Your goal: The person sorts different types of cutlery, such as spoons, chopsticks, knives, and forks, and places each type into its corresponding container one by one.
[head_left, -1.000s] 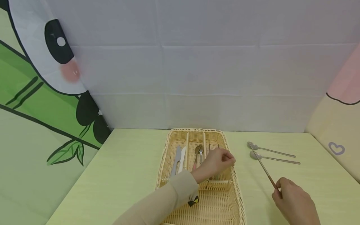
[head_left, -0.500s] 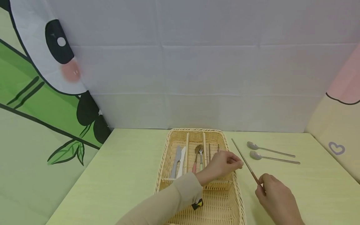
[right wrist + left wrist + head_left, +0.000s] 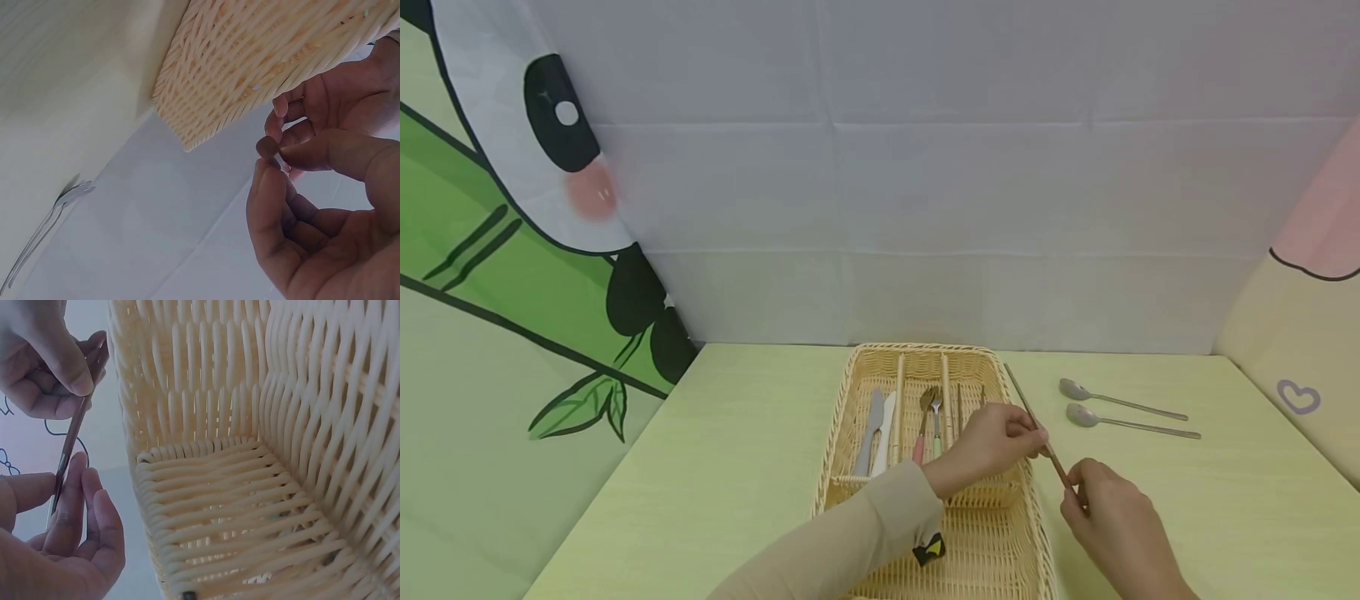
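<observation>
I count one wicker basket (image 3: 985,542) over here, with two lengthwise dividers (image 3: 898,404) showing in its far part. Inside it I make out two knives, one grey knife (image 3: 869,429) and one white knife (image 3: 884,427); two forks, one pink-handled fork (image 3: 918,450) and one green-handled fork (image 3: 937,445); and two slim sticks (image 3: 959,406), though the arm may hide more. The tabletop (image 3: 760,433) carries two spoons (image 3: 1081,414). There are two hands, a left hand (image 3: 996,437) and a right hand (image 3: 1120,517), with one long stick (image 3: 1021,392) in their fingers.
</observation>
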`<act>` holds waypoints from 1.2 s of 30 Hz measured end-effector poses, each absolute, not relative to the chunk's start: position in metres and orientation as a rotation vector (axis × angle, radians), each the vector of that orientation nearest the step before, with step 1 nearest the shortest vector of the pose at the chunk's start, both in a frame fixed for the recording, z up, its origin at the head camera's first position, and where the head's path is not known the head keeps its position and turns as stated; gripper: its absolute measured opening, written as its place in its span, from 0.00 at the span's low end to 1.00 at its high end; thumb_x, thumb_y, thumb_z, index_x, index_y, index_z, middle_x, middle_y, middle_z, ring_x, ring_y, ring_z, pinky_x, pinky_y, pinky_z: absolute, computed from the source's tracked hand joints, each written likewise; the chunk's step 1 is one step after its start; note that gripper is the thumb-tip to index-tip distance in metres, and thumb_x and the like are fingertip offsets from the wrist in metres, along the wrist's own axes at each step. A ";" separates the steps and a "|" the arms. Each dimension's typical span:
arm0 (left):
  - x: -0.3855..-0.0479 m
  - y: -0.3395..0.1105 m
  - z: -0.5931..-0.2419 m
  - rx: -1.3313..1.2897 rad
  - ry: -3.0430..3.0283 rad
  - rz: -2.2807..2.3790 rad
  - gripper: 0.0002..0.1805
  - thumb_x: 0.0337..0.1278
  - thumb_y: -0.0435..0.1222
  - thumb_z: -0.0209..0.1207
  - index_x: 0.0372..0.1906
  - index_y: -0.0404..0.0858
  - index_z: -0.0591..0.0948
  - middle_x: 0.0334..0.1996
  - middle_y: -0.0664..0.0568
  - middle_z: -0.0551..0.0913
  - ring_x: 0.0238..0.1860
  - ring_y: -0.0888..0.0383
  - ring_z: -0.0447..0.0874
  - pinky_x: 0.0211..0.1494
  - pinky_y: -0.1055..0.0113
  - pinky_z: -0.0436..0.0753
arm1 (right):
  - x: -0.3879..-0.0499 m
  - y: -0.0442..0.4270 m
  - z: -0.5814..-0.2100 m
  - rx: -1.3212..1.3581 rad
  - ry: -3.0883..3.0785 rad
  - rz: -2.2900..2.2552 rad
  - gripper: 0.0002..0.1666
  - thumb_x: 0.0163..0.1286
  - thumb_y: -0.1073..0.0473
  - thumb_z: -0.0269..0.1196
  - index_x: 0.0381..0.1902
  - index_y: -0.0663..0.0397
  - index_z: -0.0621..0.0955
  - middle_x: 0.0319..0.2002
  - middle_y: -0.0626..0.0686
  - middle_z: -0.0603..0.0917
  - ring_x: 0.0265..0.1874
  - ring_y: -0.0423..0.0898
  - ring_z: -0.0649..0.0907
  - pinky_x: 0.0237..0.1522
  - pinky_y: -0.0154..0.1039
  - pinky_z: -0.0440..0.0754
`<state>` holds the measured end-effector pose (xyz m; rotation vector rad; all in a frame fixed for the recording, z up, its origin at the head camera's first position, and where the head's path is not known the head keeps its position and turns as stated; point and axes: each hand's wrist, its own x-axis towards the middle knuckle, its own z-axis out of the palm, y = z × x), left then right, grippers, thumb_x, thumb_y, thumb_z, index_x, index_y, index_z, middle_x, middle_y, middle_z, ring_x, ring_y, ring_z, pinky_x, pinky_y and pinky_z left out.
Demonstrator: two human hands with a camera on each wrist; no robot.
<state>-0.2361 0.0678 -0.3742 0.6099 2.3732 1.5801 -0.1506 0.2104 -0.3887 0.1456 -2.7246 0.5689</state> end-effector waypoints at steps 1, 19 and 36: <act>-0.236 0.068 -0.374 0.595 2.364 1.589 0.08 0.58 0.40 0.58 0.29 0.41 0.81 0.24 0.55 0.85 0.28 0.66 0.81 0.31 0.74 0.76 | -0.151 0.210 -0.389 0.144 -2.728 0.571 0.04 0.55 0.67 0.60 0.30 0.61 0.77 0.18 0.44 0.72 0.15 0.36 0.68 0.16 0.30 0.65; -0.248 0.053 -0.371 0.541 2.422 1.637 0.09 0.58 0.45 0.57 0.32 0.43 0.78 0.28 0.55 0.84 0.31 0.60 0.80 0.30 0.71 0.74 | -0.157 0.215 -0.388 0.143 -2.742 0.593 0.04 0.58 0.63 0.61 0.32 0.57 0.78 0.22 0.45 0.77 0.24 0.39 0.77 0.22 0.33 0.71; -0.273 0.026 -0.363 0.550 2.582 1.585 0.10 0.62 0.43 0.53 0.38 0.40 0.77 0.29 0.50 0.85 0.28 0.62 0.79 0.27 0.70 0.72 | -0.163 0.236 -0.393 0.090 -2.785 0.566 0.06 0.61 0.61 0.57 0.32 0.60 0.78 0.24 0.48 0.78 0.21 0.40 0.76 0.19 0.35 0.69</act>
